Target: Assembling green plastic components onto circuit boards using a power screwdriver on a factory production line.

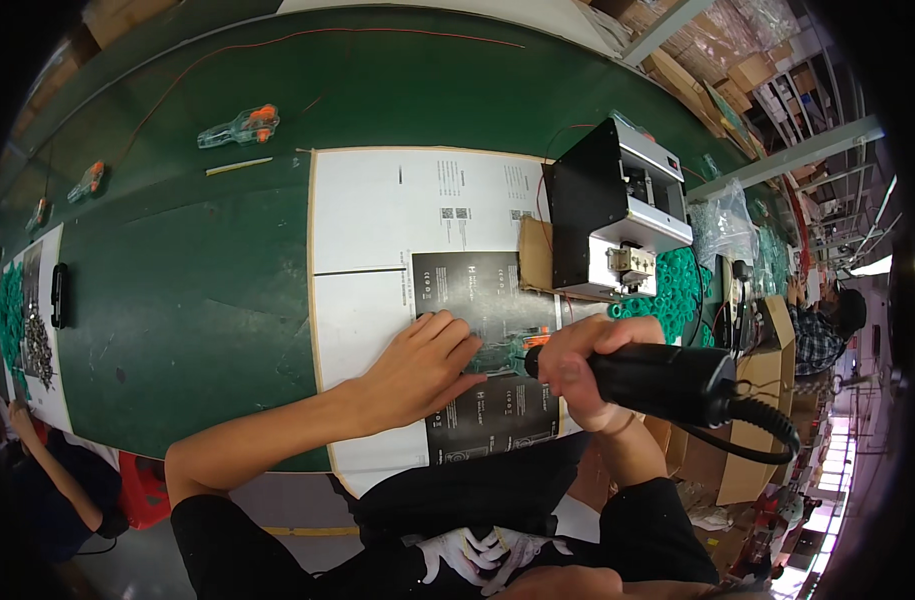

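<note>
Right hand (575,372): mine, clamped round the black corded driver; fingers wrap the front of its body.
Black corded driver (667,385): lies nearly level, nose to the left, at the toy-like plastic part; coiled cord trails from its rear end. Contact at the tip cannot be made out.
Left hand (427,360): mine, palm down, fingers curled, thumb apart from forefinger at the left end of the part. I cannot tell whether they pinch it.
Plastic part (502,352): translucent teal with orange, between my hands, on the dark printed sheet.
Dark printed sheet (457,285): lies over a larger white sheet (357,220) on the bench (187,270).
Machine (617,215): black and silver, beyond my right hand; brown cardboard (535,255) at its left side.
Green rings (674,285): heaped just right of the machine.
Similar part (242,128): teal and orange, far left of the bench, near a yellow strip (239,166).
Co-worker (52,485): seated at the left edge, arm toward a second green heap (12,325).
</note>
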`<state>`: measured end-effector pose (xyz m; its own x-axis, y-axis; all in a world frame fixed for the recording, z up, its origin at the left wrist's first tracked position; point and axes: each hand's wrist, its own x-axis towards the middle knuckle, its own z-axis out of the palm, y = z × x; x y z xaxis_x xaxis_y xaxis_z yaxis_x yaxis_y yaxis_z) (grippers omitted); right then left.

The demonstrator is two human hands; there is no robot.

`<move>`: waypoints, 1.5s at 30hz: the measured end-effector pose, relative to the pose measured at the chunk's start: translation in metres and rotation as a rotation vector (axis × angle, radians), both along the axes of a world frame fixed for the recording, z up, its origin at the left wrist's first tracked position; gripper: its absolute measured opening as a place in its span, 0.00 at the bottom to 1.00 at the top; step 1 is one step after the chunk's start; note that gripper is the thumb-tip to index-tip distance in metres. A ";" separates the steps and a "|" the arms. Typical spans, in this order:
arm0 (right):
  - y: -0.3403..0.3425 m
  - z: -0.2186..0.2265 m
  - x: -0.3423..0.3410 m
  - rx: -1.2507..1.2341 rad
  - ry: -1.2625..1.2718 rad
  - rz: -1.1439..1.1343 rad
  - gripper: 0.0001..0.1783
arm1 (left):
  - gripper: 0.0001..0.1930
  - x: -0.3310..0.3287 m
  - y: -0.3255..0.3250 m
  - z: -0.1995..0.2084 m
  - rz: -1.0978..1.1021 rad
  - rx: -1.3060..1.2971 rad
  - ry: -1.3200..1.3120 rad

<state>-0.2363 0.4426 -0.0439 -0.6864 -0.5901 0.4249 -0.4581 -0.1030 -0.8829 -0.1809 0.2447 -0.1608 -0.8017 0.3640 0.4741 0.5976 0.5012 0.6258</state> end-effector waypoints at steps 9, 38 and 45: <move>0.019 0.041 -0.027 -0.283 0.086 -0.256 0.16 | 0.19 0.002 -0.002 0.003 0.020 -0.017 -0.021; -0.035 0.009 0.014 -0.136 -0.105 -0.080 0.26 | 0.19 0.003 -0.003 -0.003 0.012 -0.013 -0.022; -0.041 -0.003 0.013 0.039 0.055 0.056 0.24 | 0.16 0.004 -0.005 -0.004 0.020 -0.039 0.009</move>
<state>-0.2237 0.4013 -0.0467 -0.6279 -0.6439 0.4373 -0.5009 -0.0958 -0.8602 -0.1770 0.2400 -0.1647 -0.8047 0.3660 0.4674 0.5928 0.5373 0.5999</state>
